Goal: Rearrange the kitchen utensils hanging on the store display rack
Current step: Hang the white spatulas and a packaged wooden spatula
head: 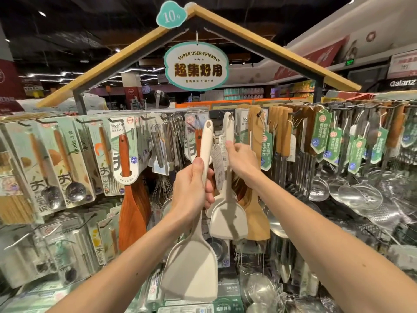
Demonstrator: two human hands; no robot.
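Head view, far left: packaged spoons (48, 168) hang in rows on hooks of the display rack (318, 91).
Left of centre: a red-brown wooden turner (128, 199) hangs in its card pack, and a wire whisk (160, 185) hangs just beside it.
Left hand (191, 188): the fingers are curled round the handle of the free cream spatula (191, 267) and the thumb presses along the handle.
Free cream spatula: it is off the hooks and upright, blade down, in front of the rack, with the hole end up near the top rail.
Paper tag (218, 163): it hangs between the two cream handles.
Hung cream spatula (228, 220): its top end is at a hook of the upper rail, blade down, just beside the free one.
Right hand (241, 162): its fingertips (230, 145) pinch the handle of the hung cream spatula.
Behind the right hand: a pale wooden turner (258, 213) hangs.
Right side: steel ladles (320, 188) with green tags (321, 132) hang close together.
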